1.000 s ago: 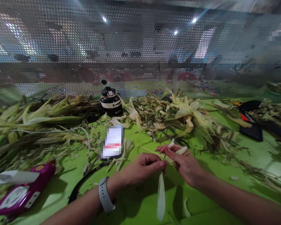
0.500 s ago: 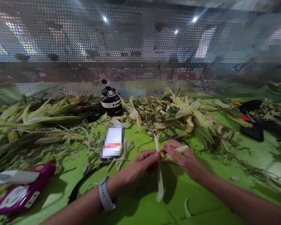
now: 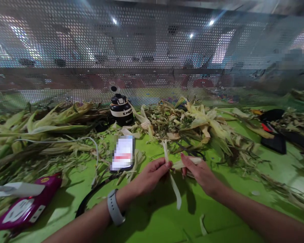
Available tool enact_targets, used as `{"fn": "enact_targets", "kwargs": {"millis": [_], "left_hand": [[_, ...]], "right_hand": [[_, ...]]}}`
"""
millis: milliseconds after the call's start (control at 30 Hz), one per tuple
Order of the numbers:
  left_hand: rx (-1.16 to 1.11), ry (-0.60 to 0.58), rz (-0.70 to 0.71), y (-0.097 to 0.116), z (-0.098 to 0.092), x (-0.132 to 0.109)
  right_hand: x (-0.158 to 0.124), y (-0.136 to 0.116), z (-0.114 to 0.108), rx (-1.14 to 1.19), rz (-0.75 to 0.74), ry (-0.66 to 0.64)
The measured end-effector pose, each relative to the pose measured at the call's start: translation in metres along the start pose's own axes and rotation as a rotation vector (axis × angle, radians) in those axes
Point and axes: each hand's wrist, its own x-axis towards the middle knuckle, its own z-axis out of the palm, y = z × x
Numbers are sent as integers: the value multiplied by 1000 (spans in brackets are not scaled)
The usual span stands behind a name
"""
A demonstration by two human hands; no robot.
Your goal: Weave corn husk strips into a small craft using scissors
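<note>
Left hand (image 3: 155,172) pinches a husk strip (image 3: 176,192), one end up, the other hanging below; right hand (image 3: 199,173) grips a folded husk (image 3: 178,164), its tip at the left fingertips. Strip ends loose, so I'd call it part-way; can't tell if anything's tied. Heaped husks (image 3: 212,123) behind on the table (image 3: 223,226) look unworked. Containers: black bottle (image 3: 121,118) upright, contents hidden; purple pack (image 3: 47,185), white sheet (image 3: 19,189) on top, maybe tissue; green bin (image 3: 300,106) far right, husk showing at its top.
</note>
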Motion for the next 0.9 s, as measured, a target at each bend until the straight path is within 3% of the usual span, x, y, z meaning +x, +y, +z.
{"fn": "enact_targets", "kwargs": {"millis": [100,233,467,567,767,833,900], "left_hand": [[-197,76,-15,-4,-3,2],[-236,135,14,-6,-6,4],[-187,304,51,-5,-1,7],[-225,369,38,-6,0,6],[-488,316,94,-8,3,7],[-531,307,108,-9,5,7],[-543,306,105,-10,7,5]], "right_hand": [[-2,-1,0,36,-22,-79],[-3,1,5,-8,-15,-159],[0,5,7,-111,-81,-99],[1,1,6,27,-25,-30],[6,-2,0,687,147,185],[6,-1,0,719,176,201],[4,0,2,585,130,176]]}}
